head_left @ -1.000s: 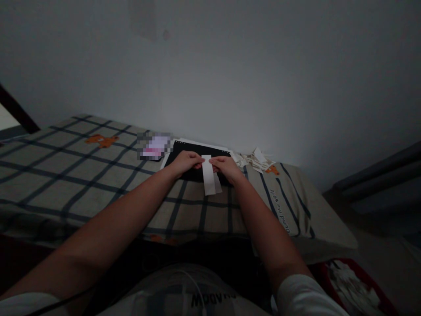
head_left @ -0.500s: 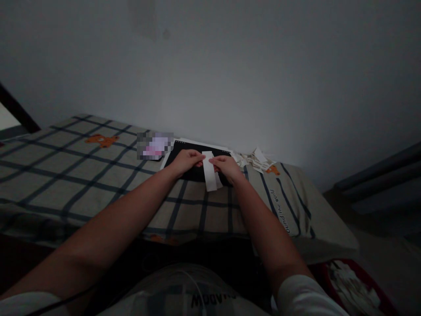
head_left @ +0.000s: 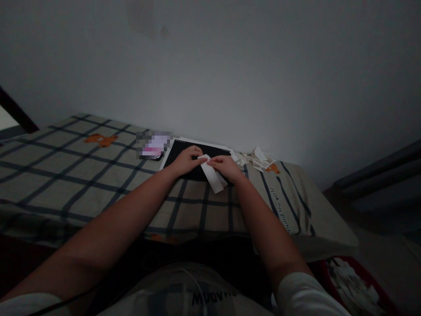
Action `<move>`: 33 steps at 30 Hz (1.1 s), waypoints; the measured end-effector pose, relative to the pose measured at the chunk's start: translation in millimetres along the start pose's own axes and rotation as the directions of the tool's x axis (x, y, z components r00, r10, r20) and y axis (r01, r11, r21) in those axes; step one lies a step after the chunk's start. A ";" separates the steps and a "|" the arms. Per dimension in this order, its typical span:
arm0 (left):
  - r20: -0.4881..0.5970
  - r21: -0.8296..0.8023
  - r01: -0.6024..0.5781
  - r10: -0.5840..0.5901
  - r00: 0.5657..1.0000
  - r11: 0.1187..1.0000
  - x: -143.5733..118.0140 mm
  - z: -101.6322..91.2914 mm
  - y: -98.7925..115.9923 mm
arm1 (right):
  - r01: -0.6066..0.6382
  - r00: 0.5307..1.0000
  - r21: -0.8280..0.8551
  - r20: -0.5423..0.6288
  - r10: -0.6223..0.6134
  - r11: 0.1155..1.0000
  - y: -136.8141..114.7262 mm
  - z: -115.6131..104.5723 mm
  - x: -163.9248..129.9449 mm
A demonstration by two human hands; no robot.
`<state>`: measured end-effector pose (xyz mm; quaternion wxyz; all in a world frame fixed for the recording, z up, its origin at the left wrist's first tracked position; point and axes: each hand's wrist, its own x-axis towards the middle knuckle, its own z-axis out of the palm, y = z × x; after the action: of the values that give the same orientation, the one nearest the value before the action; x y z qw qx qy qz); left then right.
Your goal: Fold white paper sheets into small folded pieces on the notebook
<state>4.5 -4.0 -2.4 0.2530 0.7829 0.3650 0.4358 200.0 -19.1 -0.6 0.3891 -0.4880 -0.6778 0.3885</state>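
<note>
My left hand [head_left: 185, 161] and my right hand [head_left: 224, 167] meet over a black notebook [head_left: 177, 151] that lies on a checked cloth. Both pinch the top end of a folded white paper strip [head_left: 213, 177]. The strip hangs slanted, its lower end pointing down to the right, just above the cloth. The fingertips of both hands close on the strip's upper end, so the fold there is hidden.
The checked cloth [head_left: 82, 175] with orange bear prints covers the bed or table against a grey wall. A blurred phone-like object [head_left: 154, 145] lies left of the notebook. A heap of paper scraps [head_left: 256, 159] sits to the right. A red bin [head_left: 355, 285] with paper stands at lower right.
The strip hung straight down a second ago; now its lower end has swung right and it lies slanted. Both hands stayed over the notebook, gripping its top.
</note>
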 end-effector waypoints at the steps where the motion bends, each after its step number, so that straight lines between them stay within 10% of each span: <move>1: -0.003 -0.014 -0.005 0.005 1.000 1.000 0.2 -0.1 -0.6 | 0.003 1.000 0.004 -0.012 -0.003 1.000 -0.2 0.0 0.2; 19: -0.102 0.065 -0.024 0.031 0.994 0.998 -0.4 1.4 -4.1 | 0.129 0.990 -0.156 -0.029 -0.136 0.979 5.6 -4.5 6.5; 33: 0.042 0.279 -0.069 0.059 0.997 0.958 -4.6 2.6 -1.3 | 0.389 0.912 -0.438 0.062 -0.405 0.810 5.9 -8.2 6.0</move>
<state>4.6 -7.0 -7.0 0.1314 0.8294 0.3932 0.3745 208.2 -10.9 -1.8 0.3525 -0.4175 -0.8279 0.1264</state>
